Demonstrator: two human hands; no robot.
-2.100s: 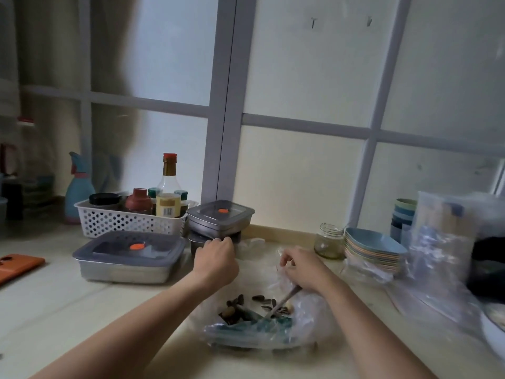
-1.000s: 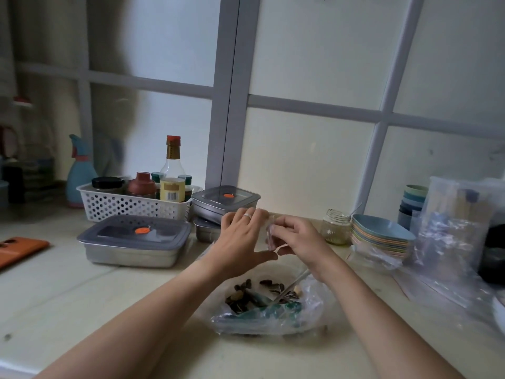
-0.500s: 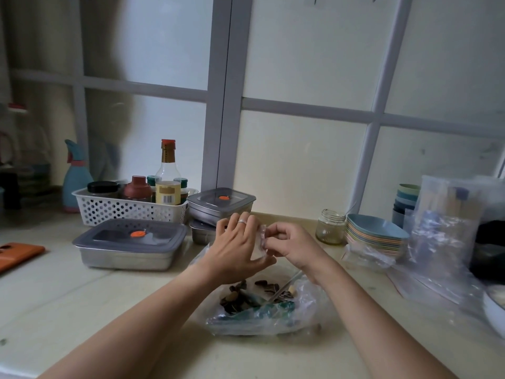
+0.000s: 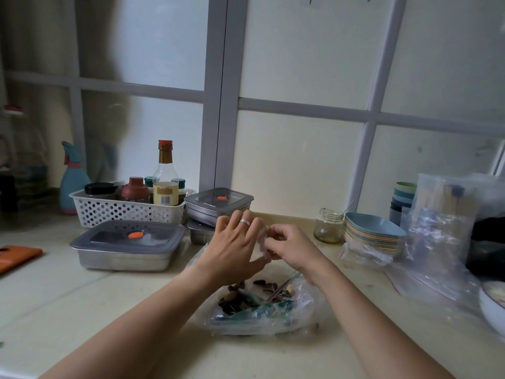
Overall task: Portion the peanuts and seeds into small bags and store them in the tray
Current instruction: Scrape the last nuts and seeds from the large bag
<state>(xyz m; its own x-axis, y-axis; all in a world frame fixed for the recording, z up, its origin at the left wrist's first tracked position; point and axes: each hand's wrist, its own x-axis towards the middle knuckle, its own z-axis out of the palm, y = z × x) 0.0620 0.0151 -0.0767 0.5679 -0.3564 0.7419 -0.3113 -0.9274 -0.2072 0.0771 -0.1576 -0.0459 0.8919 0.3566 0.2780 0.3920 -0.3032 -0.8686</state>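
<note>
Pale worktop (image 4: 68,291) runs below a frosted window, and over its middle we hold a small clear bag (image 4: 261,242). Our right hand (image 4: 291,247) pinches it with curled fingers; our left hand (image 4: 233,248) lies against it, fingers straight and spread. Seeds and peanuts (image 4: 240,298) sit in a crumpled plastic bag (image 4: 297,310) toward the front edge. Left of the hands stands the lidded metal tray (image 4: 123,259).
</note>
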